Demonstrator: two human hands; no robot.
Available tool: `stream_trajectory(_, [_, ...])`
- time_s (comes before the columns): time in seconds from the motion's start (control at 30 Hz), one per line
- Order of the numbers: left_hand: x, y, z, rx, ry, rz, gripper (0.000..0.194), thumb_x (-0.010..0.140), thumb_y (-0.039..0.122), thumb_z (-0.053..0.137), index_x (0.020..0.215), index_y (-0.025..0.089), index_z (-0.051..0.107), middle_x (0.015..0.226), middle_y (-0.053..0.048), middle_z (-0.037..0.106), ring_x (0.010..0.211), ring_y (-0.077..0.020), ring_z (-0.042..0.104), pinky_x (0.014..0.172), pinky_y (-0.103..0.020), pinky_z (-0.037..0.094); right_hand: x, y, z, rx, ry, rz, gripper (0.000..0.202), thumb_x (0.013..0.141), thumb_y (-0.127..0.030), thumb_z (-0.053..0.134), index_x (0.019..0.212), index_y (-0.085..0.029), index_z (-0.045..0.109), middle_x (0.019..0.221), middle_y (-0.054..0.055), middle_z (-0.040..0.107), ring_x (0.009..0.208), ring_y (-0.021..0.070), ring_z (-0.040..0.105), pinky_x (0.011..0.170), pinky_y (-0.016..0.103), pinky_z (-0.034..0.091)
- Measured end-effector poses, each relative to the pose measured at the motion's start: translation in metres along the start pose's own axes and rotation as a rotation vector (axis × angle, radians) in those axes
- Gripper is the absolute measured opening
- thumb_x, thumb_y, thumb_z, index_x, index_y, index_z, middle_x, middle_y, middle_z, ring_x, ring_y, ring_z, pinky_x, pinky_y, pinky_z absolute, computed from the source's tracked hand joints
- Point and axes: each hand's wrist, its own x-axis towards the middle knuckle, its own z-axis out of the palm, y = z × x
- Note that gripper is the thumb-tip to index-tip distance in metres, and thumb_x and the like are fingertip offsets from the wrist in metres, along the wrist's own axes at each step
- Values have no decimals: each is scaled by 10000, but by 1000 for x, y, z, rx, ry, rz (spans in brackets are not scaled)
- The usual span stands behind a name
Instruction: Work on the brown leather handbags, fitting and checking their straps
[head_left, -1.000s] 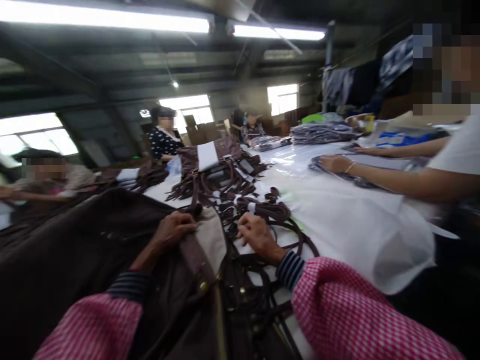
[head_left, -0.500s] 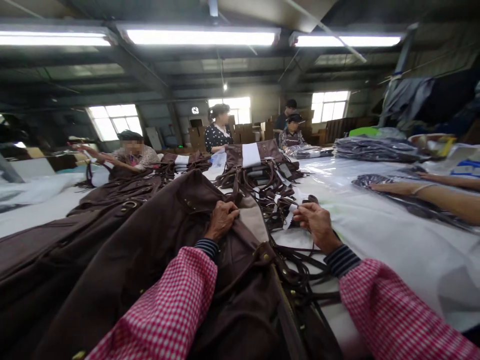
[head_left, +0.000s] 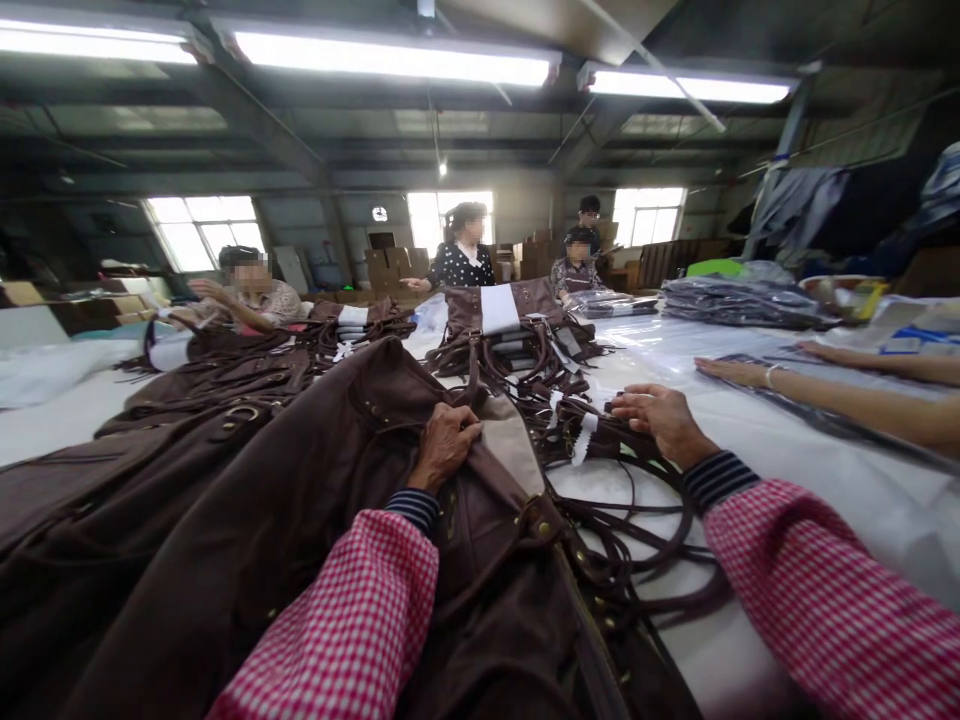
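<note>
My left hand (head_left: 448,445) is closed on the top edge of a dark brown handbag (head_left: 322,480), beside its light beige lining (head_left: 511,440). The bag lies tilted across the near table, with its zipper edge toward me. To the right, my right hand (head_left: 661,420) has its fingers stretched out to the left, over a tangle of brown straps (head_left: 630,575). Its fingertips are close to the straps; I cannot tell whether they touch. A white paper tag (head_left: 584,438) hangs among the straps, just left of that hand.
More brown bags (head_left: 187,390) lie to the left, and a stack with a white paper band (head_left: 498,309) stands ahead. At right, another person's hands (head_left: 739,373) press on a plastic-wrapped item. Wrapped packages (head_left: 742,302) are piled behind. Several people work across the table.
My right hand has moved right, away from the white tag, and its fingers have straightened. Straps now loop farther right. My left hand keeps its hold. The other person's hands at right slid left.
</note>
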Motion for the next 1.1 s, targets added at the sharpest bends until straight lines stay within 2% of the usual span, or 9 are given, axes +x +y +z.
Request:
stream_trajectory(0.1, [0, 3, -2, 7, -10, 0, 97, 840, 274, 653, 865, 211, 723, 922, -49, 542, 948, -214, 582, 852, -319, 440, -2, 0, -5, -65, -5, -21, 234, 758, -164, 678, 981, -137, 613, 898, 124, 737, 653, 176, 710, 429, 178, 423])
stream_trajectory(0.17, [0, 3, -2, 10, -15, 0, 98, 840, 272, 651, 864, 211, 724, 917, -47, 541, 946, -214, 580, 853, -320, 440, -4, 0, -10, -176, 14, -116, 275, 771, -205, 670, 1032, -138, 613, 952, 125, 727, 677, 188, 705, 435, 204, 429])
stream_trajectory(0.3, [1, 2, -2, 12, -20, 1, 108, 841, 277, 647, 872, 210, 725, 925, -48, 536, 935, -212, 578, 849, -321, 437, -18, -4, -20, -589, 47, -553, 226, 793, -228, 636, 1008, -162, 661, 999, 98, 707, 683, 180, 657, 595, 296, 494])
stream_trajectory(0.4, [2, 0, -1, 14, -22, 14, 107, 838, 285, 653, 875, 218, 727, 919, -46, 542, 961, -217, 570, 860, -321, 433, -37, -5, -21, -791, -107, -864, 139, 856, -214, 572, 929, -187, 687, 982, 78, 696, 787, 194, 651, 756, 323, 497])
stream_trajectory(0.47, [2, -1, 0, 15, -20, 22, 103, 837, 285, 654, 871, 218, 725, 913, -44, 548, 970, -217, 568, 871, -320, 433, -48, -1, -18, -846, -255, -928, 170, 899, -204, 526, 938, -199, 692, 960, 69, 696, 852, 204, 655, 793, 312, 493])
stream_trajectory(0.57, [2, -2, 0, 16, -16, 25, 105, 837, 287, 653, 867, 215, 723, 905, -42, 551, 966, -217, 569, 872, -321, 437, -57, 10, -16, -908, -340, -915, 198, 928, -199, 496, 976, -210, 688, 954, 60, 695, 848, 201, 659, 795, 299, 491])
stream_trajectory(0.83, [2, 0, 0, 2, -4, 24, 104, 831, 286, 661, 860, 214, 731, 921, -48, 552, 951, -218, 577, 862, -321, 438, -65, 34, -12, -970, -353, -876, 171, 942, -249, 488, 957, -217, 655, 925, 52, 691, 806, 206, 645, 726, 301, 459])
stream_trajectory(0.97, [3, -3, 1, -6, -10, 20, 107, 841, 290, 654, 862, 215, 727, 934, -52, 551, 962, -219, 579, 868, -321, 434, -56, 33, -10, -961, -143, -698, 134, 917, -316, 555, 956, -221, 642, 773, 15, 685, 701, 201, 631, 665, 300, 429])
stream_trajectory(1.1, [3, -4, 1, -7, -14, 23, 100, 839, 286, 654, 860, 218, 724, 927, -52, 558, 978, -226, 579, 860, -323, 429, -37, 18, -12, -1131, 91, -555, 185, 923, -399, 561, 936, -243, 660, 771, 23, 701, 737, 235, 651, 633, 312, 377])
